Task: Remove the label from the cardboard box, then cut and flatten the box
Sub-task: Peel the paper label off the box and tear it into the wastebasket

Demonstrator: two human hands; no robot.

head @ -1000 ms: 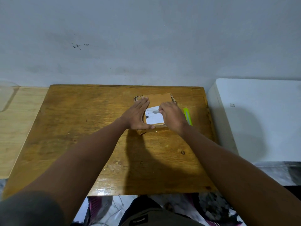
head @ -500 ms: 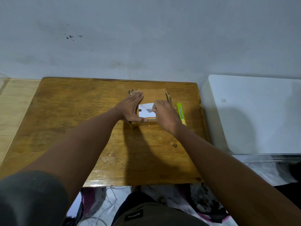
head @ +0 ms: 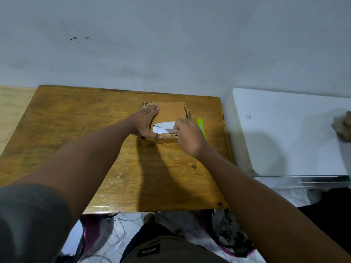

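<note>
A small brown cardboard box [head: 171,111] lies on the far part of the wooden table [head: 76,130]. A white label [head: 163,127] is stuck on the box's near half, and its far edge curls up. My left hand [head: 145,122] lies flat on the box's left side, fingers straight, thumb along the near edge. My right hand [head: 187,133] is curled at the label's right edge and pinches the label there. A yellow-green cutter [head: 201,127] lies on the table just right of the box, partly hidden behind my right hand.
A white appliance top [head: 284,130] stands right of the table, with a crumpled brown object [head: 343,126] at its far right. A pale wooden surface [head: 11,107] adjoins the table's left. Bags and cables lie on the floor below the near edge. The wall is close behind.
My right hand has pulled the label's right edge, and the label now curls up from the box. The left hand stays flat on the box. The head camera shifted slightly.
</note>
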